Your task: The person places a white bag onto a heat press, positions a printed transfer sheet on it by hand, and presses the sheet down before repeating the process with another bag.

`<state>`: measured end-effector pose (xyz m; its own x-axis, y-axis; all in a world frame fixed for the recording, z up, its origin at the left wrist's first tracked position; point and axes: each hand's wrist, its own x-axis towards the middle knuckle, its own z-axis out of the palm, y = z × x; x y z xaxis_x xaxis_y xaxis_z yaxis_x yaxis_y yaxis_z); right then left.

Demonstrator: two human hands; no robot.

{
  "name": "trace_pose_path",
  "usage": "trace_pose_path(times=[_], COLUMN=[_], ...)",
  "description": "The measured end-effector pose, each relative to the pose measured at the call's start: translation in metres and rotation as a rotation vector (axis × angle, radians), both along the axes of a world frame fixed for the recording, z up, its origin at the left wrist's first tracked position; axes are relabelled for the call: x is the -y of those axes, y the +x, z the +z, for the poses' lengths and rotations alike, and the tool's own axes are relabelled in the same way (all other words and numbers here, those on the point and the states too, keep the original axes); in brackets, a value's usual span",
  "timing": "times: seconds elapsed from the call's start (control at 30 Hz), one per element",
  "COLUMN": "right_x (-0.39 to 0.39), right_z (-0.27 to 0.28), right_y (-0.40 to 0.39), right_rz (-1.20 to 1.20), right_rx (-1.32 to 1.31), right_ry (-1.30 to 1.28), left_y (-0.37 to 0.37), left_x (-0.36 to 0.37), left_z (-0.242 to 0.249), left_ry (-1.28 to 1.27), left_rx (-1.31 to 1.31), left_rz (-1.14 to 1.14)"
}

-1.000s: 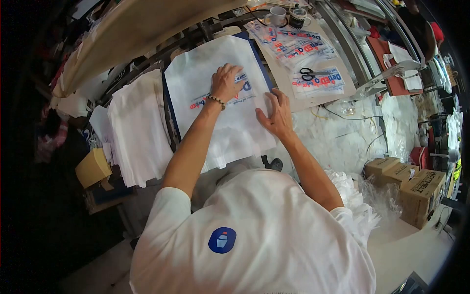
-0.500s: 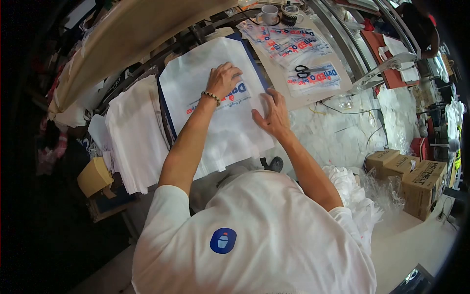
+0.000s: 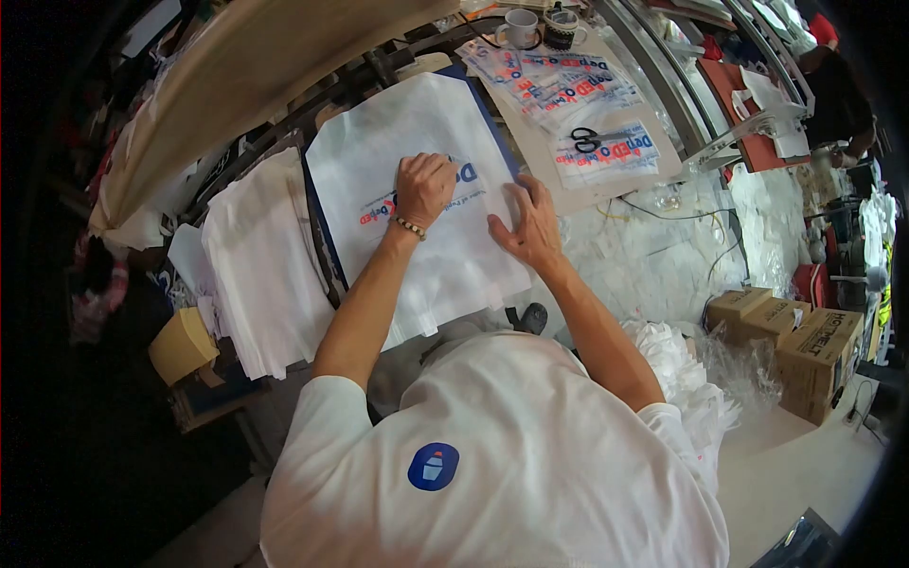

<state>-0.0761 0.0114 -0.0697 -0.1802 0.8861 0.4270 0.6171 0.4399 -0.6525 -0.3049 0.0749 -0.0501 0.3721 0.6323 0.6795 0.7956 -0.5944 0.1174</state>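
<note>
White bag (image 3: 417, 170) is lying flat on a dark-edged surface (image 3: 317, 213), directly under both hands; its long axis is running from the person's chest away toward the upper left, far end pointing at the beige roll beyond. A printed transfer (image 3: 426, 194) is sitting across the bag's middle, its red and blue lettering running crosswise to the bag's length and reading upside down from the wearer's side. Left hand (image 3: 423, 186) is resting knuckles-up on the transfer, fingers curled under, covering the middle of the lettering; a bead bracelet (image 3: 409, 226) is circling that wrist. Whether the curled fingers are pinching anything cannot be told. Right hand (image 3: 530, 223) is lying flat and spread wide at the bag's right edge, just right of the left hand, fingers pointing away and slightly left, gripping nothing. To the left of the left hand, a stack of white bags (image 3: 265, 265) is hanging over the surface edge, close beside the worked bag. Beyond the right hand, more printed sheets (image 3: 568, 95) are lying spread out, scissors (image 3: 587, 140) on top of them. Cardboard boxes (image 3: 805, 350) are standing well apart to the right of the right arm.
</note>
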Motion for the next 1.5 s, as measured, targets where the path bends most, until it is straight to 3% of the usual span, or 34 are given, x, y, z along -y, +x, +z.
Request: trace_pose_path(times=[0.63, 0.83, 1.3, 1.5], right_x=[0.000, 0.001, 0.001, 0.001], right_z=[-0.002, -0.002, -0.003, -0.003], right_y=[0.000, 0.000, -0.001, -0.002], right_rz=[0.003, 0.000, 0.009, 0.013], right_rx=[0.025, 0.045, 0.072, 0.106], right_ry=[0.004, -0.013, 0.001, -0.014], left_y=[-0.004, -0.014, -0.068, -0.099], left_x=[0.056, 0.078, 0.148, 0.201], left_z=[0.017, 0.017, 0.031, 0.055], left_ry=[-0.001, -0.111, -0.229, -0.372], left_rx=[0.046, 0.021, -0.119, -0.145], left_rz=[-0.045, 0.019, -0.070, 0.004])
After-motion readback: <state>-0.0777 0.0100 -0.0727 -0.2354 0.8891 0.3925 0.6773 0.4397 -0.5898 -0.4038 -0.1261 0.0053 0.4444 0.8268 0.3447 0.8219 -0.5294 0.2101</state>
